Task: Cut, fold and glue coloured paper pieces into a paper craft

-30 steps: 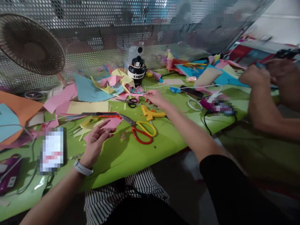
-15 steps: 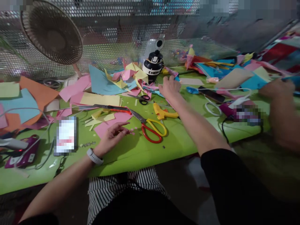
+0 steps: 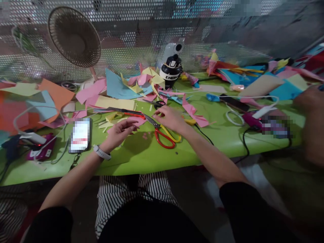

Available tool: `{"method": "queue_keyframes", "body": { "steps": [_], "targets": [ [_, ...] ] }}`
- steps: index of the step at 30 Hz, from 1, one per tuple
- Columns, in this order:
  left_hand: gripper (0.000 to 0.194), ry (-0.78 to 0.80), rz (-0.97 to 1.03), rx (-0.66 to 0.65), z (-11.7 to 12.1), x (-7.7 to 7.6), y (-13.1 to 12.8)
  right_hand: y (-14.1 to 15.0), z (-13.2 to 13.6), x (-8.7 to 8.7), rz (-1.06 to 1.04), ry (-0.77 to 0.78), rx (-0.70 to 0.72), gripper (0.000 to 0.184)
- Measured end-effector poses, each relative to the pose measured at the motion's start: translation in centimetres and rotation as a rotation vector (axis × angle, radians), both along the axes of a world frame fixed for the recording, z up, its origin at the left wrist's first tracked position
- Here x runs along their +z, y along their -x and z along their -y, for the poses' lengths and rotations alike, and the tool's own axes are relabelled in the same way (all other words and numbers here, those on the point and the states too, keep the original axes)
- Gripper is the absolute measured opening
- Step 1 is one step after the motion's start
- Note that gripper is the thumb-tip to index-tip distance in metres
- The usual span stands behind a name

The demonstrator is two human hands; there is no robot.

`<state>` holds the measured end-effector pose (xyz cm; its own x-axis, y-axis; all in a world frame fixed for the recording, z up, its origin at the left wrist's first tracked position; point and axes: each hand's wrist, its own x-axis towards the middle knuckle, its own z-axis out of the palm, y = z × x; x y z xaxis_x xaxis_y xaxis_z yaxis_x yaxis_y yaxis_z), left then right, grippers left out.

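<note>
My right hand [image 3: 169, 118] rests on the green table [image 3: 141, 155] with fingers curled, just above the blades of the red-and-yellow scissors [image 3: 165, 136]. A folded pink paper strip [image 3: 196, 114] sticks out from its far side and seems held at one end. A yellow glue gun [image 3: 189, 122] lies partly hidden behind that wrist. My left hand [image 3: 118, 132], with a white watch on the wrist, hovers palm up, fingers loosely apart, over a pink sheet [image 3: 138, 120] and yellow scraps [image 3: 111, 118].
Coloured paper sheets [image 3: 118, 89] and offcuts litter the table. Also there are a phone [image 3: 80, 135], small black scissors [image 3: 158, 103], a black bottle [image 3: 171, 72], a fan [image 3: 74, 37], cables and a purple device [image 3: 42, 152]. Another person's arm [image 3: 312, 125] works at the right.
My right hand has drawn back from near the bottle to the scissors, and the pink strip came with it. My left hand has lifted slightly. The camera view has shifted.
</note>
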<state>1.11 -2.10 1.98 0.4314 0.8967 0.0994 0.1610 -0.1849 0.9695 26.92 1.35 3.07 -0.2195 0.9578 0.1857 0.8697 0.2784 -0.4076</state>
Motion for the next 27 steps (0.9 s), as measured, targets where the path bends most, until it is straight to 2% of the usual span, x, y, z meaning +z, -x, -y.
{"method": "queue_keyframes", "body": {
  "steps": [4,7,9,11,14,16,20,25,27],
  "targets": [
    [0.034,0.035,-0.143,-0.006,-0.4,0.6,0.4,0.7,0.6,0.0,0.102,0.056,0.094,0.028],
    [0.033,-0.048,-0.283,0.017,-0.9,1.1,1.5,0.5,1.5,0.4,0.21,0.096,0.127,0.032],
    [0.032,-0.147,-0.382,0.081,-1.5,1.4,2.7,0.1,2.4,0.5,0.264,0.114,0.107,0.035],
    [0.033,-0.235,-0.434,0.204,-2.1,1.6,4.1,-0.4,3.2,0.4,0.296,0.133,0.085,0.037],
    [0.033,-0.298,-0.496,0.318,-2.7,1.3,5.3,-0.7,4.0,0.0,0.33,0.154,0.079,0.038],
    [0.034,-0.334,-0.557,0.274,-2.5,0.8,5.3,-0.5,4.2,-0.3,0.342,0.148,0.069,0.039],
    [0.04,-0.469,-0.726,0.052,-1.4,-0.4,4.4,0.0,4.1,-0.6,0.349,0.133,0.044,0.039],
    [0.071,-0.503,-0.966,-0.086,-0.5,-2.3,4.1,0.1,3.5,-0.7,0.366,0.11,0.014,0.037],
    [0.075,-0.512,-1.047,-0.131,-0.4,-2.9,4.4,0.1,3.2,-0.7,0.376,0.11,0.009,0.037]
  ]
}}
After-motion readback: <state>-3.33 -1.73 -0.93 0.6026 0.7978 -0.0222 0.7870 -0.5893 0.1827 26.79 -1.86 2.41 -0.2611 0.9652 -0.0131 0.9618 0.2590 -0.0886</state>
